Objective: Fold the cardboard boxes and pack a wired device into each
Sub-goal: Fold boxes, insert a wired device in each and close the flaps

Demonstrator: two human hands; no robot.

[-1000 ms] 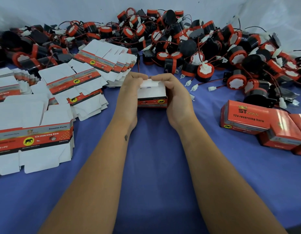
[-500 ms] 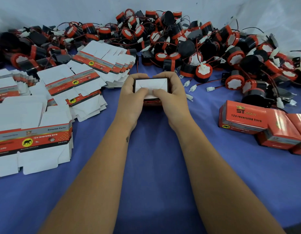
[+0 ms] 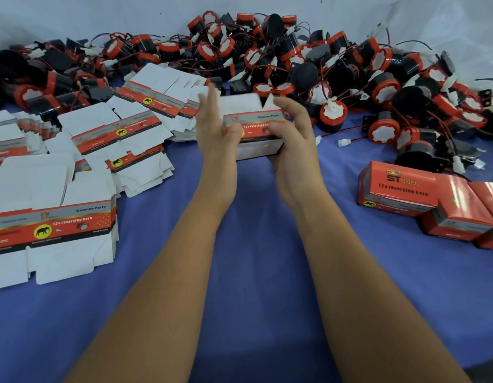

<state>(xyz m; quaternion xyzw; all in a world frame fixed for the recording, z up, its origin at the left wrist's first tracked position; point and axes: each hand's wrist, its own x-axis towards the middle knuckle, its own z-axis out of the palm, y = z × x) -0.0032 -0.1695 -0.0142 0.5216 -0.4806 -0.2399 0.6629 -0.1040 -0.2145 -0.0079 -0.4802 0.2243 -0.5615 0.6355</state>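
Centrally, above the blue cloth-covered desk [image 3: 253, 272]: one rectangular cardboard box [image 3: 253, 128], glossy red-and-grey print, white flap raised. Right hand [image 3: 292, 145] grips its right end, fingers curled. Left hand [image 3: 214, 131] touches its left end, fingers straight. Left: flat box blanks [image 3: 51, 230]. Far: black-and-red round wired devices [image 3: 308, 59]. Right: folded red boxes [image 3: 397, 192].

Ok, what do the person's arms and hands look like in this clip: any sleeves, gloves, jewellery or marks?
Both forearms are bare up to the bottom edge of the picture, with no sleeve in view. The left hand and right hand wear no gloves, and no rings, watch or bracelet show. No mark shows on either arm in this frame. The fingers are blurred, so nail detail cannot be told.
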